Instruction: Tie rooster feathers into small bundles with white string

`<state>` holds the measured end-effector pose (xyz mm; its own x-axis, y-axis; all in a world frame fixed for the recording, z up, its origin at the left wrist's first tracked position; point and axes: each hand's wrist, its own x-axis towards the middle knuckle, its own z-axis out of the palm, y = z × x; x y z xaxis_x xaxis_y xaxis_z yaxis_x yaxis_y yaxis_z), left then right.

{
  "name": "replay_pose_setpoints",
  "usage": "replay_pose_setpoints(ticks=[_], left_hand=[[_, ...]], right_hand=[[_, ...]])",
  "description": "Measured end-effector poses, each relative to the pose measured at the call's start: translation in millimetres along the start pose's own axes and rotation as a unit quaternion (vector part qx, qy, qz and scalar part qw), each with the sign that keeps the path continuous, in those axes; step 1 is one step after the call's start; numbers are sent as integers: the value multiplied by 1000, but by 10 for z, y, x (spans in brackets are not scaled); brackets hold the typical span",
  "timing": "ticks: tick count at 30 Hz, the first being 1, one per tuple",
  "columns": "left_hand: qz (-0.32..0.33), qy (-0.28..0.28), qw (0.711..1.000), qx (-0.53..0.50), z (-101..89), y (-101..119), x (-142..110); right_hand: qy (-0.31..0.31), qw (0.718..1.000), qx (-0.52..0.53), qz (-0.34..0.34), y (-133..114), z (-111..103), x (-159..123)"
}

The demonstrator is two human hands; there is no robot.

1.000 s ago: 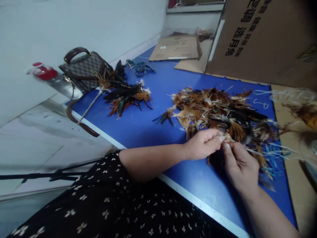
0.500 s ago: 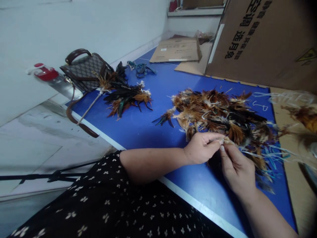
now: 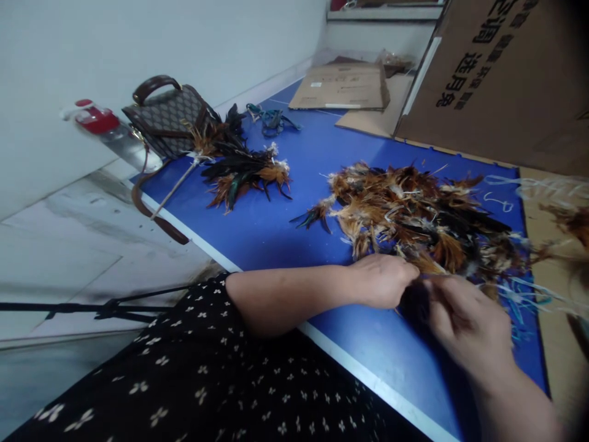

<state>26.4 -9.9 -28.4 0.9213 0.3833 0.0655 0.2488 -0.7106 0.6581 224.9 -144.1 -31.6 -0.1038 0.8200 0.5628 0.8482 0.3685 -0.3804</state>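
My left hand (image 3: pixel 385 280) is closed in a fist at the near edge of a pile of brown and black feathers (image 3: pixel 396 202). Its fingertips face away from me, so whatever they grip is hidden. Just to the right, my right hand (image 3: pixel 472 322) is curled with thumb and fingers together, smeared by motion. What it pinches cannot be made out. A narrow gap lies between the two hands. Tan feathers (image 3: pixel 426 263) show directly behind them. Pale and blue plastic strands (image 3: pixel 522 294) lie beyond my right hand.
On the blue table (image 3: pixel 308 178), a dark feather bunch (image 3: pixel 248 175) and a feather-topped stick (image 3: pixel 177 186) lie near a patterned handbag (image 3: pixel 170 123). A red-capped bottle (image 3: pixel 117 138) stands beside it. Blue-green cords (image 3: pixel 273 121), flat cardboard (image 3: pixel 340 86) and a large carton (image 3: pixel 488 80) are further back.
My hands were pinched together on a small pale tuft; they are now apart, the right one shifted right and toward me. The left has turned into a fist. The view has shifted slightly.
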Motion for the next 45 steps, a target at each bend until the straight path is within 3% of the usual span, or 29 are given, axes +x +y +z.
replay_pose_setpoints(ticks=[3, 5, 8, 11, 14, 17, 19, 24, 27, 29, 31, 33, 35, 37, 40, 42, 45], left_hand=[[84, -32, 992, -94, -18, 26, 10], [115, 6, 974, -197, -15, 31, 18], [72, 88, 959, -260, 17, 38, 14], [23, 165, 964, -207, 101, 40, 7], [34, 214, 960, -180, 211, 29, 15], [45, 239, 945, -218, 295, 13, 40], [19, 244, 931, -271, 335, 3, 68], [-52, 232, 880, -412, 429, -19, 162], [-61, 230, 873, -426, 453, -36, 197], [-58, 232, 886, -397, 412, -52, 201], [-35, 218, 921, -321, 313, -71, 187], [-10, 169, 964, -204, 182, -86, 156], [3, 83, 992, -90, 62, -90, 117], [32, -1, 999, -39, -19, -80, 82], [101, -59, 987, -111, -73, -45, 60], [117, -45, 971, -203, -79, -20, 60], [70, 62, 960, -262, -41, 9, 57]], right_hand=[[-3, 995, 40, 88, 63, -127, 12], [1, 984, 100, 149, 47, -131, 26], [20, 971, 161, 177, -34, -33, 34], [28, 971, 167, 169, -127, 91, 28], [49, 983, 124, 130, -211, 172, 31], [79, 993, 54, 67, -282, 216, 52], [90, 995, 25, 37, -314, 237, 67], [93, 996, -6, 11, -340, 277, 84], [91, 996, -13, 1, -334, 301, 77], [91, 996, -14, -4, -319, 297, 69], [86, 996, -8, -4, -288, 249, 60], [63, 998, -2, -1, -238, 154, 51], [26, 1000, -1, 1, -167, 32, 45], [0, 1000, 5, 18, -83, -77, 47], [-21, 996, 48, 77, 20, -160, 70], [-33, 986, 101, 125, 40, -152, 92], [-9, 971, 165, 174, -20, -64, 111]])
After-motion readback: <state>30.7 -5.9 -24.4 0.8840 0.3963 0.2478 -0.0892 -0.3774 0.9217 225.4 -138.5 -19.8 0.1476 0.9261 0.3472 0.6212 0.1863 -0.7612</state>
